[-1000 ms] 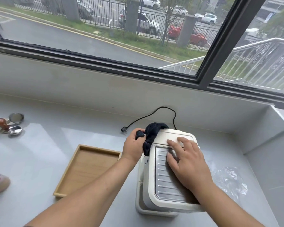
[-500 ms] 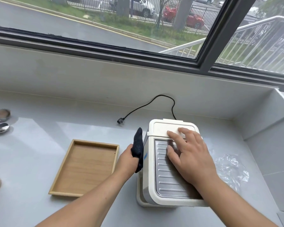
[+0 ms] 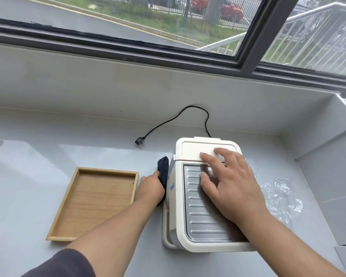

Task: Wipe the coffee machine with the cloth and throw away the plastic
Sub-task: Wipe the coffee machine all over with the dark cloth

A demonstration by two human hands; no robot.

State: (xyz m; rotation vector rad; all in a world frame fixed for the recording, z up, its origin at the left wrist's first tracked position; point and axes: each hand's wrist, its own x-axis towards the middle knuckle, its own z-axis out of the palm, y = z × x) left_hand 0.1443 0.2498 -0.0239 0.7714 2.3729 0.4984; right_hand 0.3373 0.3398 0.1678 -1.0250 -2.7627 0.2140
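Observation:
A white coffee machine [image 3: 196,222] with a ribbed metal top stands on the grey counter at centre right. My left hand [image 3: 151,188] presses a dark cloth [image 3: 163,168] against the machine's left side. Lying flat on the machine's top is my right hand [image 3: 226,184], fingers spread, holding nothing. A crumpled sheet of clear plastic [image 3: 281,198] lies on the counter just right of the machine, partly hidden behind my right wrist.
A shallow wooden tray [image 3: 72,222] sits left of the machine, close to my left forearm. The machine's black power cord [image 3: 168,121] lies unplugged behind it, below the window ledge. A wall corner [image 3: 328,156] closes the counter on the right.
My left hand has carried the cloth from the machine's back left top corner down its left side and toward me. My right hand has stayed flat on the top. The view has tilted down.

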